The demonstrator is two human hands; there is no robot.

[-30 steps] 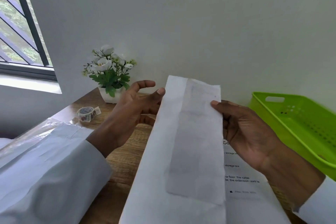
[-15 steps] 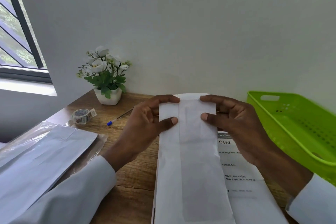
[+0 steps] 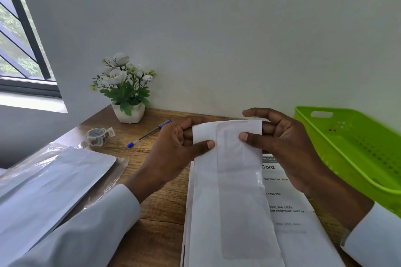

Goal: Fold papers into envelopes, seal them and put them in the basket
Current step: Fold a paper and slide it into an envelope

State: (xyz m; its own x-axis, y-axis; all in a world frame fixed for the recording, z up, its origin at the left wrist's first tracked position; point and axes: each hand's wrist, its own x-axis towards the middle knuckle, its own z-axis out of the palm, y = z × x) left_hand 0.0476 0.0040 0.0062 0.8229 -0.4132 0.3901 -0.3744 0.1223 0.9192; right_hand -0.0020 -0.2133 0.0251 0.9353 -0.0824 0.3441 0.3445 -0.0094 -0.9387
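A long white envelope with a darker folded paper showing through it lies lengthwise over printed sheets on the wooden desk. My left hand pinches its far left corner, thumb on top. My right hand pinches the far right corner the same way, fingers curled behind the top edge. The green plastic basket stands at the right, apart from the envelope, and looks empty where visible.
A pack of white envelopes in clear wrap lies at the left. A patterned tape roll, a blue-capped pen and a potted white flower sit near the wall. A window is far left.
The envelope came down from a raised, tilted hold to lie flat over the printed sheets. Both hands moved to pinch its far end, and the view shifted slightly.
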